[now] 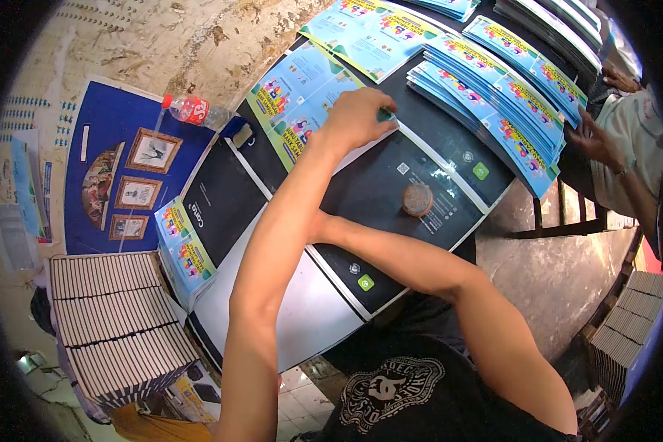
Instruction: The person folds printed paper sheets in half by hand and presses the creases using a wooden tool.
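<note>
My left hand (357,119) reaches over the far part of the black printed board (361,199), fingers closed on something small and green that I cannot make out. Beside it lies a blue and green printed sheet (291,96). My right hand (317,227) is mostly hidden under my left forearm; its fingers do not show. A white sheet (295,317) lies on the near part of the board, below my forearms. A round brownish object (417,200) sits on the board's right part.
Stacked printed sheets (493,103) stand at the upper right, near another person's hand (597,140). A red-capped bottle (199,112) lies at the upper left on a blue picture board (99,173). Book stacks (118,324) fill the lower left; more (630,324) stand at the right.
</note>
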`<action>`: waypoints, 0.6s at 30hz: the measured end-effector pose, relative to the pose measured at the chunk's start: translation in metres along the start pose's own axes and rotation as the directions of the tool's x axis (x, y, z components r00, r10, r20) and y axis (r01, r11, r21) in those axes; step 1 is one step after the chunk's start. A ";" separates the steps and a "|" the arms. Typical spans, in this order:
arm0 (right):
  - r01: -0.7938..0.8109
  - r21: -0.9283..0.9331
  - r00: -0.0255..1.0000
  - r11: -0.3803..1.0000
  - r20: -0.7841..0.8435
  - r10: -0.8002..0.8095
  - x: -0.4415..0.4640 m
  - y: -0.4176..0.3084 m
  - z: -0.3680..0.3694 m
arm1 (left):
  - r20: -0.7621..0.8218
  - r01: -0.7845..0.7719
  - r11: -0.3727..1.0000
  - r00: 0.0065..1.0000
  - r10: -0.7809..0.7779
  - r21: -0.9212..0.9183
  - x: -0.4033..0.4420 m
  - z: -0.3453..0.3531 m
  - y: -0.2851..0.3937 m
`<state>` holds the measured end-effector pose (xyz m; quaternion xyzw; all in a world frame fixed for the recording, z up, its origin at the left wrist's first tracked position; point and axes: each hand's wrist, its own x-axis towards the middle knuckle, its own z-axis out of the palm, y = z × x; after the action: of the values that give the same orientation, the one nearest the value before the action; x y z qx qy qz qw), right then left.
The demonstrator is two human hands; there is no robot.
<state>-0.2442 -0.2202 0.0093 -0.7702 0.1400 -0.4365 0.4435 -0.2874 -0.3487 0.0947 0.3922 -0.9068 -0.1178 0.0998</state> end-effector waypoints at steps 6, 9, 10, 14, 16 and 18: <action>-0.044 0.067 0.999 0.997 0.001 0.044 0.000 0.001 0.001 | 0.001 -0.048 0.999 0.999 0.048 0.019 0.003 0.004 -0.004; -0.049 0.066 0.999 0.997 0.014 0.048 0.004 -0.008 -0.006 | 0.017 -0.001 1.000 1.000 0.001 0.004 0.004 -0.003 -0.003; -0.066 0.085 0.998 0.994 0.020 0.065 0.005 -0.011 -0.009 | 0.016 0.002 1.000 1.000 -0.002 -0.004 0.004 -0.004 -0.003; -0.014 0.035 1.000 0.999 -0.025 0.015 0.006 -0.005 -0.001 | 0.014 0.027 0.999 1.000 -0.026 -0.031 0.002 -0.006 -0.005; -0.021 0.041 1.000 0.999 -0.022 0.022 0.006 -0.002 0.001 | 0.017 0.043 0.998 0.999 -0.042 -0.041 0.002 -0.006 -0.005; -0.032 0.052 0.999 0.998 -0.017 0.033 0.006 -0.002 0.000 | 0.023 0.059 0.997 0.998 -0.058 -0.048 0.002 -0.006 -0.005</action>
<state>-0.2411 -0.2222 0.0144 -0.7522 0.1449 -0.4394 0.4692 -0.2837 -0.3543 0.0992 0.4148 -0.8928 -0.1468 0.0963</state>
